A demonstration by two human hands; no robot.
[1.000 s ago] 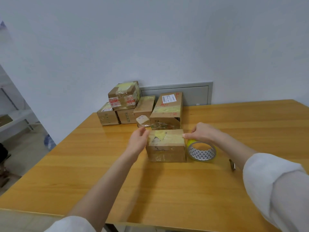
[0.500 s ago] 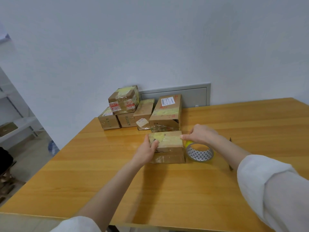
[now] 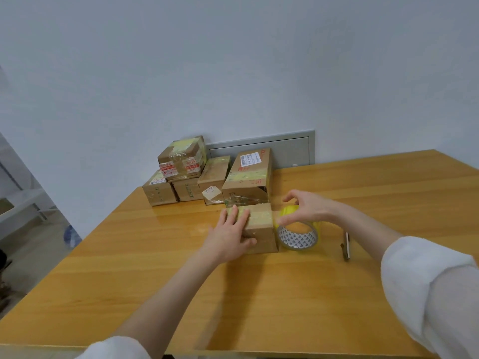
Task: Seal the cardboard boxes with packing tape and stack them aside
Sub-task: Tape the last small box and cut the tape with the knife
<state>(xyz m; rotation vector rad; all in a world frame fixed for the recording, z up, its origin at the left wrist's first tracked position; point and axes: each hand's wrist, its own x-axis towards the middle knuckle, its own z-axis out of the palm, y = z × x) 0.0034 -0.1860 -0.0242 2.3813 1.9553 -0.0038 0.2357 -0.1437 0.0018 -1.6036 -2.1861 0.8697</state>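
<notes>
Presses the small box (image 3: 261,224) flat at mid-table (image 3: 155,268) with the left hand (image 3: 230,234), fingers straight on the taped top. Curls the right hand (image 3: 305,211) over the tape roll (image 3: 298,235) just beside the box, apparently gripping its upper rim. Risks wrinkling or skewing the strip by tugging sideways, or sliding the light box by easing the press. Leaves open wood nearside and right. Crowds the stacked boxes (image 3: 246,174) behind and the cutter (image 3: 346,244) nearby.
</notes>
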